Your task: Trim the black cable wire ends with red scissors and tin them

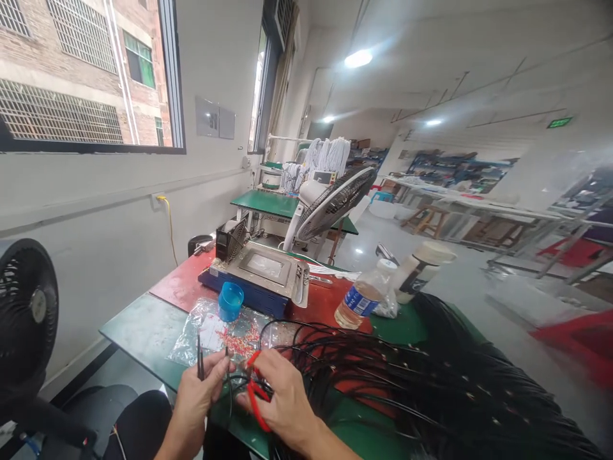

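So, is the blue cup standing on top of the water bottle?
No, the blue cup stands on the plastic bag beside the machine, well apart from the water bottle.

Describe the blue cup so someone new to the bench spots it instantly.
Start at the grey and blue machine on the red mat, left of the desk fan. Just in front of it, the blue cup stands on a clear plastic bag of small red parts. It is the only round, open-topped bright blue thing there.
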Tool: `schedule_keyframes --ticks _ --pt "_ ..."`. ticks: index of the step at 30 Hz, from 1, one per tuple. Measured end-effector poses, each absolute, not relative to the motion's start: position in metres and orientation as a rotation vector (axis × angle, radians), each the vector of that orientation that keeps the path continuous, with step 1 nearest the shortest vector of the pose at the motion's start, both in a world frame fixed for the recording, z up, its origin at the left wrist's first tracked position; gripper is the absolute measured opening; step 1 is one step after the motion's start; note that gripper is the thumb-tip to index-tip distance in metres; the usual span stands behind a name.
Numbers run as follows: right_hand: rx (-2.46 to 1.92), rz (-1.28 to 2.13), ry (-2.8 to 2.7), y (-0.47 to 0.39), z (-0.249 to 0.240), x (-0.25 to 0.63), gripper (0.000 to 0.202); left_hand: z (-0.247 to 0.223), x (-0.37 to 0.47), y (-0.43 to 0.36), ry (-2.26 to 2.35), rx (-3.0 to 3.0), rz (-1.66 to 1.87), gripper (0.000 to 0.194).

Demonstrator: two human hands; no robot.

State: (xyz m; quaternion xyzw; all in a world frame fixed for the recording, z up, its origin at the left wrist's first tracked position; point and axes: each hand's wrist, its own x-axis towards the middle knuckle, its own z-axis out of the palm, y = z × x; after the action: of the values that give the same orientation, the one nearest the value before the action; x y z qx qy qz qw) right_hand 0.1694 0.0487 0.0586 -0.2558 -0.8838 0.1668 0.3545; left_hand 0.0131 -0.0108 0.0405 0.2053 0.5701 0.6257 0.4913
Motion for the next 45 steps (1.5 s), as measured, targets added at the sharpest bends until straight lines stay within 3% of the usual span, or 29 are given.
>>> schedule_keyframes --ticks 5,9,19,31,45 --pt "-0.853 1.320 -2.228 0.053 0.058 0.177 0.052 0.034 0.011 -0.011 1.415 0.420 1.487 0.049" --pt "-0.760 1.615 -2.162 0.057 0.054 0.179 0.052 0.031 0.011 -0.013 1.443 0.489 1.450 0.050" --pt "-0.773 1.833 -1.992 0.056 0.046 0.179 0.052 0.032 0.011 -0.014 1.482 0.542 1.431 0.047" --pt "-0.834 1.917 -1.957 0.053 0.052 0.177 0.059 0.027 0.010 -0.015 1.425 0.493 1.460 0.047" --pt "-0.829 1.945 -1.949 0.052 0.050 0.180 0.055 0.033 0.012 -0.018 1.533 0.609 1.427 0.049"
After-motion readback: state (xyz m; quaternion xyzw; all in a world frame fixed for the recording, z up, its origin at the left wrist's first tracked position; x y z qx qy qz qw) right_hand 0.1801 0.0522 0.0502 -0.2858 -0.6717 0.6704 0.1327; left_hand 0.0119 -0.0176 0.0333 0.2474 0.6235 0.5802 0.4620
